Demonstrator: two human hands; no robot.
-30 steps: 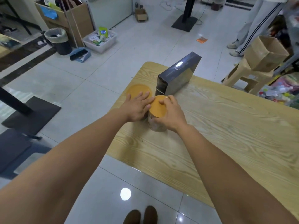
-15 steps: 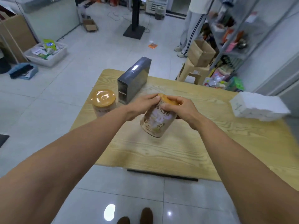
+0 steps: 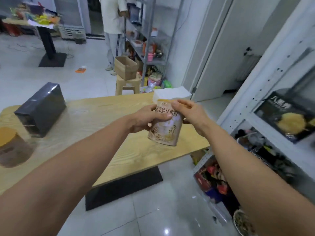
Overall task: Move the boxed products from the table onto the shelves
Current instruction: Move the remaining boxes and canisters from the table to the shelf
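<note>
Above the wooden table (image 3: 105,116), both hands are gripping a tan canister (image 3: 166,126), tilted: left hand (image 3: 146,119) fingers curling round its side, right hand (image 3: 189,113) pinching near the lid, shelves (image 3: 265,92) just beside.

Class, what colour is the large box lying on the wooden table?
The box is dark grey, almost black; the head view shows it.
</note>
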